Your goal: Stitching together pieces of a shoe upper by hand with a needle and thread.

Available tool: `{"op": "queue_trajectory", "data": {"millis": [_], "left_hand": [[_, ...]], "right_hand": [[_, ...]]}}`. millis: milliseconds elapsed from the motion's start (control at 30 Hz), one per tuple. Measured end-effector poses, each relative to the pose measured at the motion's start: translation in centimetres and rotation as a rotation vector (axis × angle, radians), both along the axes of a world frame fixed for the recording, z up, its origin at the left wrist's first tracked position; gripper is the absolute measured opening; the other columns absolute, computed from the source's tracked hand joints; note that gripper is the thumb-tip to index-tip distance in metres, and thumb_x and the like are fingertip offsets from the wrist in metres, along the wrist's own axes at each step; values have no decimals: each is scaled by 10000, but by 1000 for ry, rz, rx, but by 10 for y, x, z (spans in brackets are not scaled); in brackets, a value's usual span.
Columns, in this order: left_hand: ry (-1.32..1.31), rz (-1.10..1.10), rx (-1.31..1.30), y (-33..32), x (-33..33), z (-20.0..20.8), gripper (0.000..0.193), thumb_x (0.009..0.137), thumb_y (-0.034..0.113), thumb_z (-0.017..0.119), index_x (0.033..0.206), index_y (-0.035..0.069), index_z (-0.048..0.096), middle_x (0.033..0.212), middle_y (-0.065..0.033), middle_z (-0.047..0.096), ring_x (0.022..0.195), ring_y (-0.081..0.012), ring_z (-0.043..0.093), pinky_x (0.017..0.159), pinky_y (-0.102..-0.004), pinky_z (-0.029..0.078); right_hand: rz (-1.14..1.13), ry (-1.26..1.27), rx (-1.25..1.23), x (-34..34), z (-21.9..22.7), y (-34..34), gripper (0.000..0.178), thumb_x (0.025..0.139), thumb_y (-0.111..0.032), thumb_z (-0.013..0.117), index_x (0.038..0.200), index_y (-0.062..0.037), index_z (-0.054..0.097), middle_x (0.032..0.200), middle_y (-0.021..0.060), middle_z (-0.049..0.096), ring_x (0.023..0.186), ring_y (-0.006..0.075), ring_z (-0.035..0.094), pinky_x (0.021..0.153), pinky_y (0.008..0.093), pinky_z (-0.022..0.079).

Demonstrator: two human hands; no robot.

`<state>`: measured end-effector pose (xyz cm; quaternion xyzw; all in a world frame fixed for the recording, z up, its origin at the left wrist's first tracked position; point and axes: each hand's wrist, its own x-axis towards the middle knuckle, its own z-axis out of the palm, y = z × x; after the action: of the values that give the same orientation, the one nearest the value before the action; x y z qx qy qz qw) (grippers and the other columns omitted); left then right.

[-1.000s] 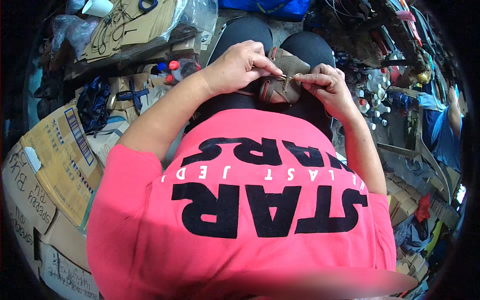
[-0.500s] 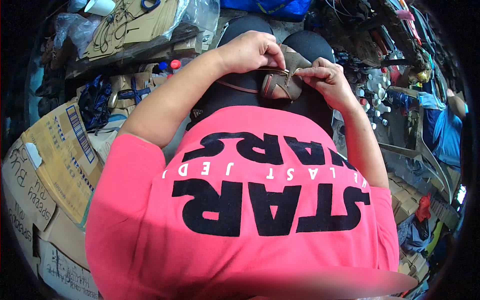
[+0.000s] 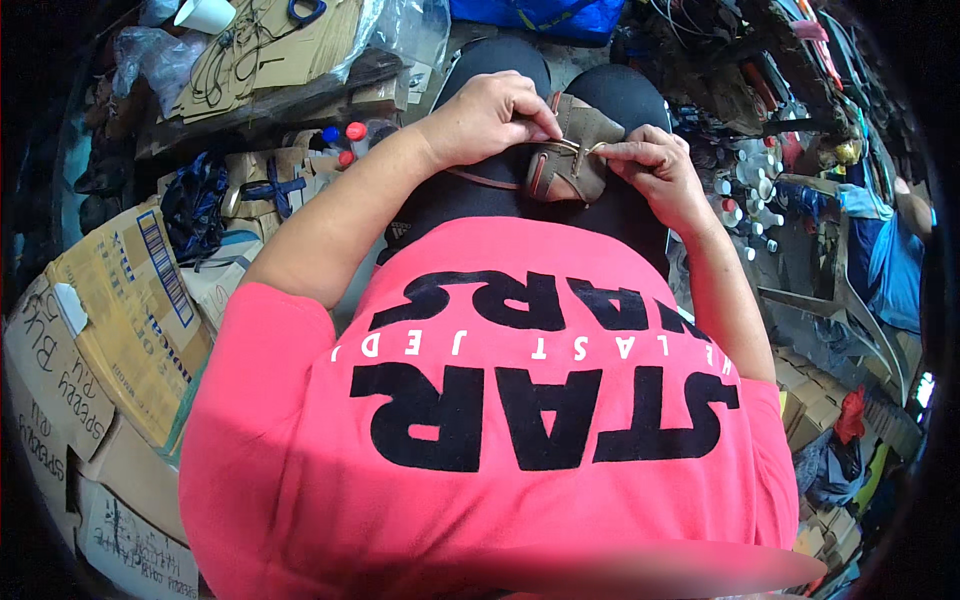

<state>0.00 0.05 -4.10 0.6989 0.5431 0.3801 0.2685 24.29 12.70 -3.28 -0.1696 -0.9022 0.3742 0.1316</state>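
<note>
A small brown leather shoe with reddish edging lies across my lap, between my knees. A thin tan lace crosses its middle. My left hand pinches the lace on the left of the crossing, fingertips close above the leather. On the other side, the fingers of my right hand are pressed together on the lace's right part, just off the shoe. A reddish-brown strand runs left from the shoe over my dark trousers. My fingers hide the lace's ends.
Flattened cardboard with black cord is stacked at the upper left. Bottles with red and blue caps stand by my left forearm. Several small white bottles are on the right. Cardboard boxes crowd the left side; a blue bag lies ahead.
My left hand has drawn slightly left and down, and my right hand has shifted slightly down. Both keep their pinch on the lace, and more of the shoe's far end shows now.
</note>
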Motion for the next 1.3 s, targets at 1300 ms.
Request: {"op": "queue_trajectory", "data": {"millis": [1300], "left_hand": [[77,197,-46,-12,7,14,84,736,129,735,768,94,667,806,-34,598,865,-239,566,824,-384,407]], "right_hand": [[-254,-25,-588,2,11,-1,112,785,-105,753,841,-51,674,744,56,638,707,106,589,644,270,472]]}}
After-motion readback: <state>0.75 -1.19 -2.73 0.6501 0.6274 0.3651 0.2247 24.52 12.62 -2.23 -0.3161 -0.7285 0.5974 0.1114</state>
